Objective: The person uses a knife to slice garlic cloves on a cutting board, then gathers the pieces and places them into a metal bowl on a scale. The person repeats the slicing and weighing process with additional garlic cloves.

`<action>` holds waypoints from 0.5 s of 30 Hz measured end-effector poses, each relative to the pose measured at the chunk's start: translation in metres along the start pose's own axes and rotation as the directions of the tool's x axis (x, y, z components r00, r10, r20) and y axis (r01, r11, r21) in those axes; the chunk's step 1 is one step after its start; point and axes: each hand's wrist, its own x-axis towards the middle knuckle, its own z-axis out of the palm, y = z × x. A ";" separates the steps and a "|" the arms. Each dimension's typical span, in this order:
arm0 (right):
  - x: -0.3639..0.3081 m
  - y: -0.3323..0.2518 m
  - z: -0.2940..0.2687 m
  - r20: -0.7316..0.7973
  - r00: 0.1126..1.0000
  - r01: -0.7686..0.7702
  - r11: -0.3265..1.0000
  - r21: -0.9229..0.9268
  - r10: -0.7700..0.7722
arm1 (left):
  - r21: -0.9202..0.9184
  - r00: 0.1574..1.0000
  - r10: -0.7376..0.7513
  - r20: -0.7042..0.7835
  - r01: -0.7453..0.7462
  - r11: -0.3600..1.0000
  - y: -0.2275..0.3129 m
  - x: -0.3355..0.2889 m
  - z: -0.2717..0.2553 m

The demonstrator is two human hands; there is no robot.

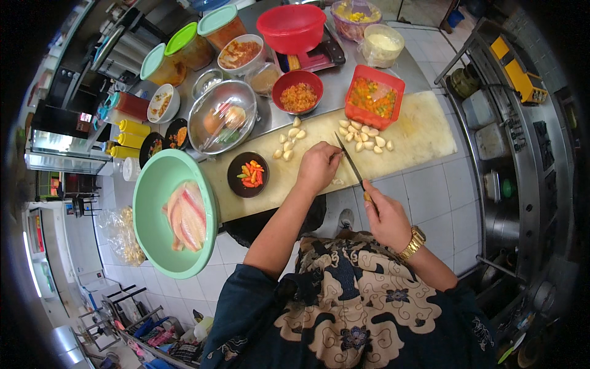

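In my right hand [388,215], which wears a gold watch at the wrist, is a kitchen knife [351,161], gripped by its handle. Its dark blade slants up and left over the cutting board [424,126]. The fingers of my left hand [319,166] are pinched together beside the blade; what lies between them is too small to make out. Peeled garlic cloves [367,136] lie in a group just beyond the knife tip. Several more cloves [287,146] are spread on the board left of my left hand. A small scrap lies near the board's front edge.
A green basin [142,215] with fish fillets [186,215] and a dark bowl of chillies [252,175] stand left. Behind are a red square tub [401,101] of diced vegetables, a red bowl [318,86], a plastic-covered steel bowl [200,111] and a scale [332,52].
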 end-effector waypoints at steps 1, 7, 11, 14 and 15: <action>0.002 0.000 0.000 0.016 1.000 -0.017 1.000 -0.017 0.017 | -0.002 1.000 0.012 -0.011 -0.012 1.000 -0.001 0.000 0.001; 0.005 0.009 0.002 0.052 0.997 -0.047 0.997 -0.056 0.050 | -0.032 0.998 -0.030 -0.060 0.028 0.999 0.000 0.001 -0.001; -0.006 0.008 -0.014 0.038 0.997 0.074 0.997 0.003 -0.074 | -0.102 0.975 -0.192 -0.108 0.182 0.978 -0.005 0.008 -0.012; -0.018 0.004 -0.024 -0.005 0.998 0.059 0.996 -0.069 -0.059 | -0.035 0.971 -0.227 -0.080 0.225 0.974 -0.003 0.017 -0.017; -0.020 0.006 -0.027 0.017 0.999 0.031 0.993 -0.117 -0.030 | -0.010 0.973 -0.222 -0.061 0.222 0.975 0.000 0.023 -0.017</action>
